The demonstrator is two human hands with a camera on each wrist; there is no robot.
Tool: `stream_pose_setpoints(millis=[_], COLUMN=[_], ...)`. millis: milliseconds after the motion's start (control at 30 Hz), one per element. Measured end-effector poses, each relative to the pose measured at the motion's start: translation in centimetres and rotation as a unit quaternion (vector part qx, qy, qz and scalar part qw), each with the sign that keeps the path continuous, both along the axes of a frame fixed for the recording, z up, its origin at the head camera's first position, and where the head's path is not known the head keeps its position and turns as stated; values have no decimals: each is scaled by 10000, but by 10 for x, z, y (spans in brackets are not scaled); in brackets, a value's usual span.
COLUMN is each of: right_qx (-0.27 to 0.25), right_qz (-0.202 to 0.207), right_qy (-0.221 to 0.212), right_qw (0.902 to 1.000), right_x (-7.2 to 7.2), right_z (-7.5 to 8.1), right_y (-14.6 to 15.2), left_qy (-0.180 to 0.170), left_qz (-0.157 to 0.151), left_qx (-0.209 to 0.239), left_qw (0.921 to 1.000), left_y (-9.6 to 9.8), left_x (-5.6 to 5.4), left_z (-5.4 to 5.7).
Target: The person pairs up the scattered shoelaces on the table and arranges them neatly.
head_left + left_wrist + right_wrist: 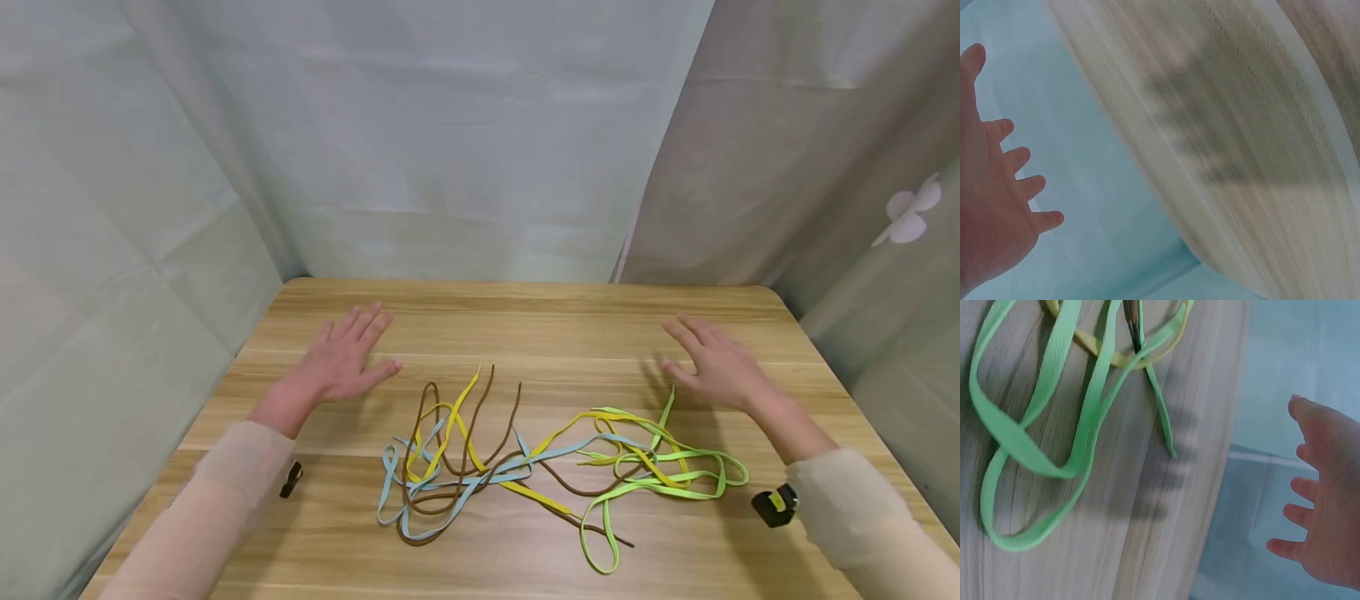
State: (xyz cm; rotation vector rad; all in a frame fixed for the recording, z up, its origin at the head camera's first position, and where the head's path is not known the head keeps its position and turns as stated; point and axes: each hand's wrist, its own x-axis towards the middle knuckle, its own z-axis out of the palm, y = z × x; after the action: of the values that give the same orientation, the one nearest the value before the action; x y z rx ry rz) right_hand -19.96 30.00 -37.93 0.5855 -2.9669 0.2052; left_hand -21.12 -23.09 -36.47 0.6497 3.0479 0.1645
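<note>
laces (480, 479) lie in a loose tangle on the wood-grain table (525, 325), in the near half, between the two hands and a little closer to the person. blue strands (555, 452), brown strands (516, 408) and yellow strands (536, 497) cross in loops on the left and run over to the right, where they meet green strands (637, 484) in wide, flat loops. two brown ends and a yellow one point to the far edge; another brown end points to the near right. the left hand (341, 362) is raised over the table left of the tangle, fingers spread and straight, thumb out toward the laces, holding nothing. the right hand (716, 367) is up over the right side, its fingers also extended and thumb apart, with nothing in it; a green tip lies near it, and in the right wrist view the hand's shadow falls beside that tip. both arms wear pale sleeves (232, 475), with a small black device (776, 505) showing at the right wrist. behind the table hangs a pale curtain (465, 142), and a white flower (907, 212) shows at the right.
</note>
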Motion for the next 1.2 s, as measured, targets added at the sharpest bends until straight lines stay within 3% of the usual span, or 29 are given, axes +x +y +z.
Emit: stream_pose_setpoints(millis=[267,533,800,1200], right_qx=[151,227,140,272], right_qz=[466,991,1463,2009], right_qy=[368,381,177,-191], right_qw=[9981,9941,9890,9791], right_x=[-5,-10,-11,-1], right_z=[-4,-11,-17,-18], right_y=[-20,-44,-74,-123], left_qy=[106,146,531,685], left_qz=[-160,-355,-925,-1643], left_qx=[-54,-25,91,183], left_qw=[9998,9993,9943,9839], left_y=[3,7,17,43], left_x=[4,7,7,11], left_z=[-3,-6,-14,-29])
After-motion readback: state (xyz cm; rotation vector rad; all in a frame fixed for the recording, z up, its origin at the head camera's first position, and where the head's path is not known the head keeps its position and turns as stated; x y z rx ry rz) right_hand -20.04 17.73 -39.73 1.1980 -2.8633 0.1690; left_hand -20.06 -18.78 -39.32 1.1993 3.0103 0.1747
